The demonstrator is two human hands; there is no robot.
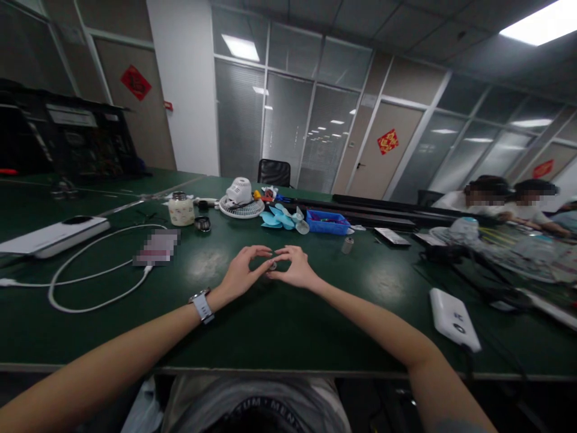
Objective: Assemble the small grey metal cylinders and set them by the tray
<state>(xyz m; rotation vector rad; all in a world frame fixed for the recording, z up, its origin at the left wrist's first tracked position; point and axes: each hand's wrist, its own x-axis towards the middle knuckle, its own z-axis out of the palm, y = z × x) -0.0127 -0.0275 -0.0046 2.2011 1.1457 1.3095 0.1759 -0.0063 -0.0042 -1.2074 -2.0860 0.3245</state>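
Observation:
My left hand (pixel 243 270), with a watch (pixel 202 306) on its wrist, meets my right hand (pixel 296 269) just above the green table. Between the fingertips sits a small round greyish part (pixel 273 265), too small and too covered to name. Thumb and fingers of both hands are bent in and closed around it. A small metal cylinder (pixel 347 245), which looks like a little motor, stands on the table to the right of my hands. Beyond my fingers lie pale blue fan blades (pixel 280 217) and a blue basket (pixel 328 224) with small parts inside.
A white fan head (pixel 240 197), a cream jar (pixel 181 210) and a black lid-like piece (pixel 202 224) stand at the back left. A white cable (pixel 67 311) loops to a phone-like blurred item (pixel 157 247). At right are a white power bank (pixel 455 319) and two people (pixel 484 198).

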